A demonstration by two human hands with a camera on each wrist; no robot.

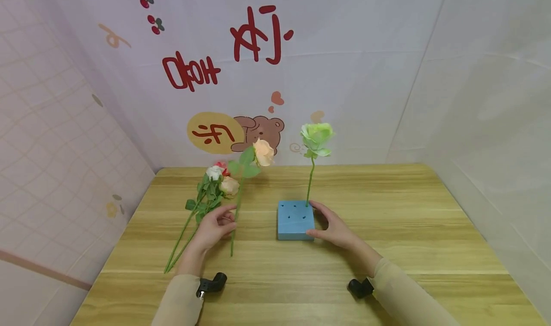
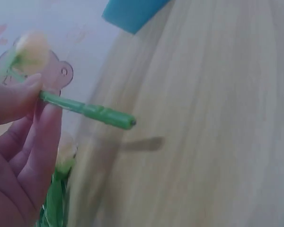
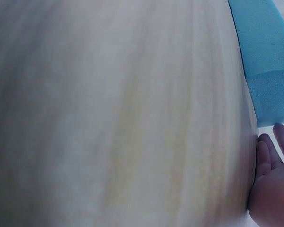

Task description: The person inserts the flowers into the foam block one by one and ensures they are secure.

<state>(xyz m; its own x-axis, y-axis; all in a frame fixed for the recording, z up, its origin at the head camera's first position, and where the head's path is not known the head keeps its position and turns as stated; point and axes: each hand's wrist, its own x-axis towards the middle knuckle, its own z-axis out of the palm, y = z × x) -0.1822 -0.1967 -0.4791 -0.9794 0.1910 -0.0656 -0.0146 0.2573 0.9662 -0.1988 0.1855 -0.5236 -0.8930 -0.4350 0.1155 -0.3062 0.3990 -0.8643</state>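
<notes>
Peach rose [image 1: 263, 152], green-leaved, tilts above table [image 1: 396, 216], left of blue block [image 1: 295, 226]. Left hand [image 1: 216, 227] pinches green stem [image 2: 109, 117], thumb to fingers. Right hand [image 1: 337, 227], thumb and finger spread, grips block's right side.

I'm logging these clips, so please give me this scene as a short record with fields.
left hand: pinches a peach artificial rose by its green stem
right hand: holds the right side of a square blue foam block
in block: one pale-green artificial flower, far right corner
open holes: four visible
lying left: white, red and peach artificial flowers
surface: wood-grain table
</notes>
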